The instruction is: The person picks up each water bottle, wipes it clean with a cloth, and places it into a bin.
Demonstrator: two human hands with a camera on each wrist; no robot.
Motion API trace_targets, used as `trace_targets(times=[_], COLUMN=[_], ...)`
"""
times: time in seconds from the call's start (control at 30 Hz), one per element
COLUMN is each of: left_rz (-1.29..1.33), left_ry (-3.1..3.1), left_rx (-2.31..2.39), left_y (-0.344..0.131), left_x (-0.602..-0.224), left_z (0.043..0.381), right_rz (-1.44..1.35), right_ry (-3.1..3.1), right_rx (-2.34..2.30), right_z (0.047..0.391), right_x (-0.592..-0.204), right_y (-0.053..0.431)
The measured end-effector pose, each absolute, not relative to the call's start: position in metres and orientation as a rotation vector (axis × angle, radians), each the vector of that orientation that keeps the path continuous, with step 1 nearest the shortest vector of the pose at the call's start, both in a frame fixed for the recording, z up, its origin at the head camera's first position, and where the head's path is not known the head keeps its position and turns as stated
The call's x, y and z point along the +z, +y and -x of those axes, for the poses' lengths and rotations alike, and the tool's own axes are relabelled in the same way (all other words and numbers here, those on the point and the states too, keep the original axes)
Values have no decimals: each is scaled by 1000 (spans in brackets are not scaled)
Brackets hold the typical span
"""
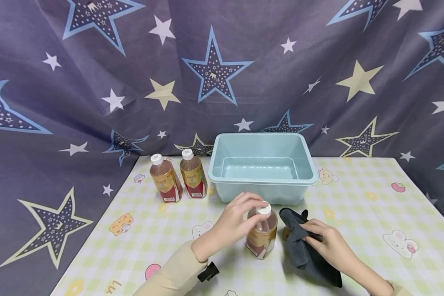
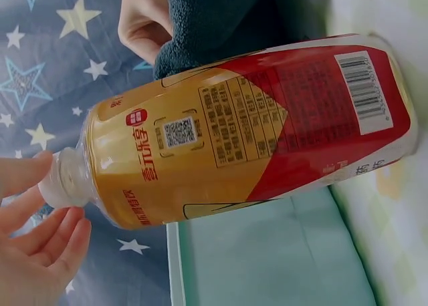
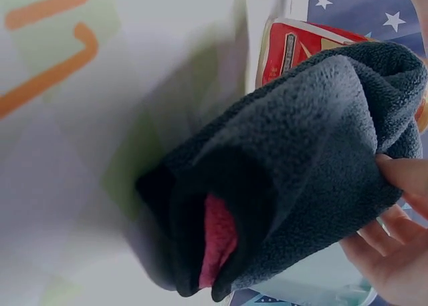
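My left hand (image 1: 240,216) grips the white cap of a plastic drink bottle (image 1: 262,239) between thumb and fingers. That bottle stands upright on the tablecloth, and its gold and red label with a barcode shows in the left wrist view. Just to its right, my right hand (image 1: 329,242) pinches a dark grey towel (image 1: 299,250), which hangs in folds down toward the table. A strip of pink shows inside the towel's fold in the right wrist view. Part of the bottle is hidden behind the towel there.
Two similar bottles, one at the left (image 1: 165,181) and another beside it (image 1: 193,174), stand at the back left. A light blue plastic bin (image 1: 262,191) sits at the back middle, just beyond my hands. Behind the checked tablecloth (image 1: 366,213) hangs a star-patterned curtain (image 1: 259,98).
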State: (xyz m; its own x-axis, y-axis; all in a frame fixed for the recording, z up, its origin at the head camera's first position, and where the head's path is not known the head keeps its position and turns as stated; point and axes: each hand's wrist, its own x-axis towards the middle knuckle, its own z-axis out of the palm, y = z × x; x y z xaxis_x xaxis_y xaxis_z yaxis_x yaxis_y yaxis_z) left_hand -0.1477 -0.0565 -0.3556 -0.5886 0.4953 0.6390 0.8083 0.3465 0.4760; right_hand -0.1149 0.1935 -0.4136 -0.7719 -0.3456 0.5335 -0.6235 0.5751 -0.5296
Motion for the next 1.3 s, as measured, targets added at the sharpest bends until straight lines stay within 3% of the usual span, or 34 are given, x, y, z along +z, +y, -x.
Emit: trace_targets(times=[0.87, 1.3], left_rz=[1463, 1291], left_ry=[-2159, -2175], left_rx=[-924, -1121], left_y=[-68, -65], left_x=[-354, -357], left_z=[167, 158], right_rz=[-816, -823], right_ry=[-2433, -2411], right_rx=[1056, 1100], right_z=[114, 117], right_x=[-413, -406], right_y=[191, 189])
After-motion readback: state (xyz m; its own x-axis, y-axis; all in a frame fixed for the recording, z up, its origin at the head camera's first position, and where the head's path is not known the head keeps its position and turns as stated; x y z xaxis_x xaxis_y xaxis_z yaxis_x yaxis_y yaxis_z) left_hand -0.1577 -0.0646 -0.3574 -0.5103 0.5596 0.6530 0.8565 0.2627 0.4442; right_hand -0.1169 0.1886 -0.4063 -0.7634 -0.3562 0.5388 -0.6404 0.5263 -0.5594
